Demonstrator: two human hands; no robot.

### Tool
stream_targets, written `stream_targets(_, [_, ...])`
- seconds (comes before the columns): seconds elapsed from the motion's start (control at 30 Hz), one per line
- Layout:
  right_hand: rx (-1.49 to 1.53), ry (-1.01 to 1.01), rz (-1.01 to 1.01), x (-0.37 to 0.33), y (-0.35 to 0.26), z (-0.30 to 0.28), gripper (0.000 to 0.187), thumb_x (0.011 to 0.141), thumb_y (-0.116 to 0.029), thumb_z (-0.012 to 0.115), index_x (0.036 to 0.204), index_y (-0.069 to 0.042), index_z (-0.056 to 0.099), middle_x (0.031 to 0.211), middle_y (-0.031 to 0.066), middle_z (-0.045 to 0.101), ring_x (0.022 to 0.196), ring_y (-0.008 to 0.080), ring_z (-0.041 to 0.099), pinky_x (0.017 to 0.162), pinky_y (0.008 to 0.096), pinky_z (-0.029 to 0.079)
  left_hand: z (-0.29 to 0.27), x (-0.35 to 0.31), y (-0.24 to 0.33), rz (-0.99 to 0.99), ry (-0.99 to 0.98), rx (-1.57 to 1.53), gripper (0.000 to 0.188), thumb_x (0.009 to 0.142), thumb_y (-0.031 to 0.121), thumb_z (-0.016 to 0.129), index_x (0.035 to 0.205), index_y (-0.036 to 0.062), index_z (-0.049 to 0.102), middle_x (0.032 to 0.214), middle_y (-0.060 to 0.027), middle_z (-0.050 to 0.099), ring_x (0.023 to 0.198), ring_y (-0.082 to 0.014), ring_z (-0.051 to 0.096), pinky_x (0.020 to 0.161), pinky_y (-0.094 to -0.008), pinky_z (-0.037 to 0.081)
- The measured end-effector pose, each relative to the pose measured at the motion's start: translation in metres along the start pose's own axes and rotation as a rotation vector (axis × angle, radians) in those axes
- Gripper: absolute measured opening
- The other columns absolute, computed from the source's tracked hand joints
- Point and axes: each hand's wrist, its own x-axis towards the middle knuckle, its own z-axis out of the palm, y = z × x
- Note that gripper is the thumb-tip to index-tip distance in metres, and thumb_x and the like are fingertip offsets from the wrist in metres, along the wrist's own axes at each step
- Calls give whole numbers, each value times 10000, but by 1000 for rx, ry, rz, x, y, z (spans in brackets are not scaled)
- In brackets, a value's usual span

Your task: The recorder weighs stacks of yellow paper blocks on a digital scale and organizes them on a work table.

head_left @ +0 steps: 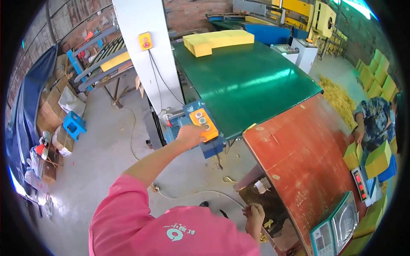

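Observation:
My left hand (191, 135) reaches out to an orange control box (200, 118) with round buttons, mounted beside a blue motor housing (212, 149). One finger lies on a lower button; the other fingers are curled in. Low by the left edge of the red-brown table (294, 141) is my right hand (255, 216). Its fingers are curled, and whatever they may hold is hidden. A pale cable (200, 195) on the floor runs toward that hand. Past the control box, a green conveyor belt (243, 81) carries a row of yellow paper stacks (218, 40) at its far end.
A white pillar (143, 17) with a second orange switch box (145, 41) rises left of the belt. At right, a person (378, 113) bends over yellow stacks near a scale (335, 226) with a red display (360, 183). A blue stool (74, 125) and cartons stand left.

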Motion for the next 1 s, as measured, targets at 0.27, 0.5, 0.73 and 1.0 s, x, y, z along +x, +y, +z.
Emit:
stream_targets(0.27, [-36, -281, 8, 22, 5, 127, 117, 933, -57, 533, 985, 6, 617, 894, 111, 671, 761, 194, 663, 674, 290, 522, 6, 3, -14, 81, 14, -37, 454, 831, 305, 666, 1242, 169, 529, 739, -124, 667, 693, -337, 670, 582, -468, 508])
stream_targets(0.5, [-188, -306, 123, 21, 22, 126, 148, 920, -57, 542, 1001, 33, 627, 906, 128, 672, 761, 189, 657, 676, 286, 523, 11, 3, -26, 147, 8, -49, 468, 836, 299, 670, 1250, 157, 506, 695, -109, 660, 635, -334, 662, 560, -451, 511])
stream_targets(0.73, [-212, -242, 125, 23, 31, 115, 147, 916, -50, 542, 995, 43, 623, 904, 129, 668, 745, 180, 654, 655, 281, 522, 13, 0, -26, 126, 6, -76, 502, 824, 336, 699, 1263, 176, 514, 705, -101, 669, 669, -321, 674, 574, -449, 514])
stream_targets(1.0, [-261, -205, 88, 10, 40, 100, 181, 940, -100, 546, 1008, 45, 630, 891, 111, 686, 762, 161, 666, 667, 277, 530, 9, 5, -22, 199, -4, -62, 507, 842, 316, 679, 1281, 137, 497, 723, -119, 670, 677, -318, 681, 566, -455, 511])
